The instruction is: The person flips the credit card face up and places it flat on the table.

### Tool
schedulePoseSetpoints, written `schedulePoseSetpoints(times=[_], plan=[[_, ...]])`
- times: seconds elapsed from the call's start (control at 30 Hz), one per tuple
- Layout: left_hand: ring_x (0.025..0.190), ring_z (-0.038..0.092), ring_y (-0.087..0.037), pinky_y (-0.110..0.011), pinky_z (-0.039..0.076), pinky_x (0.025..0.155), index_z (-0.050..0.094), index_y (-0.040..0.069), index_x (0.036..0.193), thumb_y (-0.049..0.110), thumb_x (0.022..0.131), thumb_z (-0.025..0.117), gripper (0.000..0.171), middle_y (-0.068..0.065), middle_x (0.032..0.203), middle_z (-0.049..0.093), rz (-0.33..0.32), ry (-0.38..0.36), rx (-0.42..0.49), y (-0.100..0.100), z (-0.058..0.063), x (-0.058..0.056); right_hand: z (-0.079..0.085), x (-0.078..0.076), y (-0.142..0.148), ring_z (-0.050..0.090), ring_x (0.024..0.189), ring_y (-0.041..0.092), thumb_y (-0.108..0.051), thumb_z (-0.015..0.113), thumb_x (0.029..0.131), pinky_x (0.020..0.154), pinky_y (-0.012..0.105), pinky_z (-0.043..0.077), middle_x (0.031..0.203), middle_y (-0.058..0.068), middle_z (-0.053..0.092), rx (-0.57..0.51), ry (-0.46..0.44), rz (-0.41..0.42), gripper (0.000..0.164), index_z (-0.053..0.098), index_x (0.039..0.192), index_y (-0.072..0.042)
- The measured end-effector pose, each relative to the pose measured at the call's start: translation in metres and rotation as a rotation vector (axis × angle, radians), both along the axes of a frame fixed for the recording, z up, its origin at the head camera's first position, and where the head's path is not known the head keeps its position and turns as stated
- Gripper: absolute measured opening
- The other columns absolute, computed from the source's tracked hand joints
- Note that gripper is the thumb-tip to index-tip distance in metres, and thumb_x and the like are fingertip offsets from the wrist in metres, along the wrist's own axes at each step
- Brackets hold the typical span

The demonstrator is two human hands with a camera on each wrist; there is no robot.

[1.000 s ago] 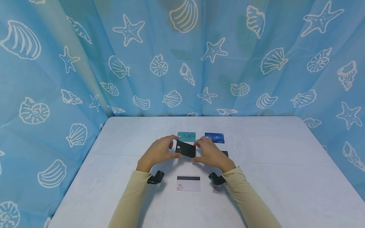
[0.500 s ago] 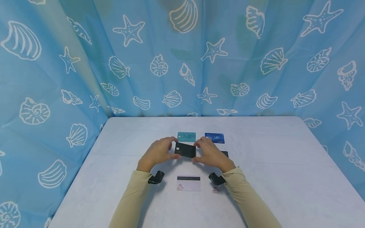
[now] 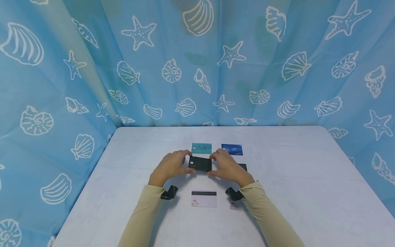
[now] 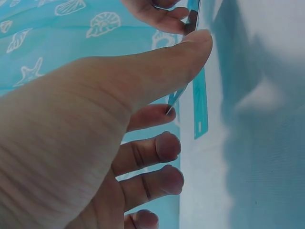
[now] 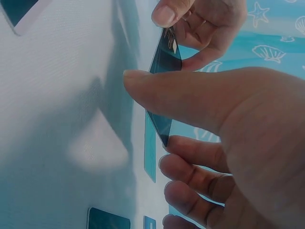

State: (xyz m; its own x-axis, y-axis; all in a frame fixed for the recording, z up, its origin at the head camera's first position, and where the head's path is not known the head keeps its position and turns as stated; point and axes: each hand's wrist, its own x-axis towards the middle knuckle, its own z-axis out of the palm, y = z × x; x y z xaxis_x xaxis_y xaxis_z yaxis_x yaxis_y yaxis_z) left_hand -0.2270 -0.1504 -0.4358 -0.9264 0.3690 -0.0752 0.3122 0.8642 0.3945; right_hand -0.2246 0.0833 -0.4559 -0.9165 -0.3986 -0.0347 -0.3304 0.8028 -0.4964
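A black card [image 3: 200, 164] printed with VIP is held up off the white table between both hands. My left hand [image 3: 172, 165] pinches its left end between thumb and index finger; the other fingers hang free in the left wrist view. At the opposite end, my right hand [image 3: 227, 166] holds the card by its corners with thumb and index finger. In the right wrist view the card [image 5: 163, 90] appears nearly edge-on, with the left hand [image 5: 209, 24] beyond it. Just behind it, a teal VIP card [image 3: 201, 148] lies flat on the table.
A blue VIP card [image 3: 232, 149] lies at the back right. Another dark card [image 3: 243, 166] is partly covered by the right hand. Nearer lies a white card with a black stripe [image 3: 204, 199]; beside it, small print [image 3: 233, 206] shows by the right wrist. A shell-patterned curtain [image 3: 197, 68] hangs behind.
The left end of the black card has come down a little with my left hand, so the card sits more level. My right hand has hardly moved.
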Motion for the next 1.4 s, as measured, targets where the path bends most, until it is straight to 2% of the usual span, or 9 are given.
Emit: schedulePoseSetpoints(times=[0.43,1.07,1.4], plan=[[0.075,0.055,-0.016,-0.031,0.046,0.070,0.063,0.013,0.136,0.043,0.080,0.089,0.069,-0.001,0.089,0.066,0.020,-0.023,-0.033,0.001,-0.007,-0.001,-0.003,0.001,-0.002,0.054,0.116,0.024,-0.030,0.090,0.080,0.106,0.045,0.050,0.123,0.007,0.061,0.024,-0.032,-0.030,0.058,0.066,0.128,-0.008],[0.076,0.055,-0.016,-0.031,0.046,0.071,0.066,0.012,0.131,0.042,0.077,0.091,0.067,-0.001,0.087,0.065,0.034,-0.051,-0.045,0.004,-0.014,-0.001,-0.009,0.000,-0.001,0.053,0.109,0.024,-0.027,0.091,0.080,0.103,0.046,0.050,0.116,0.008,0.062,0.019,-0.025,0.007,0.056,0.067,0.125,-0.004],[0.079,0.056,-0.017,-0.034,0.048,0.075,0.067,0.012,0.129,0.041,0.077,0.091,0.064,-0.001,0.089,0.066,0.038,-0.053,-0.062,0.006,-0.016,-0.001,-0.011,-0.002,-0.002,0.053,0.113,0.024,-0.027,0.090,0.080,0.107,0.046,0.049,0.119,0.008,0.063,0.016,-0.059,-0.006,0.055,0.068,0.126,-0.006]])
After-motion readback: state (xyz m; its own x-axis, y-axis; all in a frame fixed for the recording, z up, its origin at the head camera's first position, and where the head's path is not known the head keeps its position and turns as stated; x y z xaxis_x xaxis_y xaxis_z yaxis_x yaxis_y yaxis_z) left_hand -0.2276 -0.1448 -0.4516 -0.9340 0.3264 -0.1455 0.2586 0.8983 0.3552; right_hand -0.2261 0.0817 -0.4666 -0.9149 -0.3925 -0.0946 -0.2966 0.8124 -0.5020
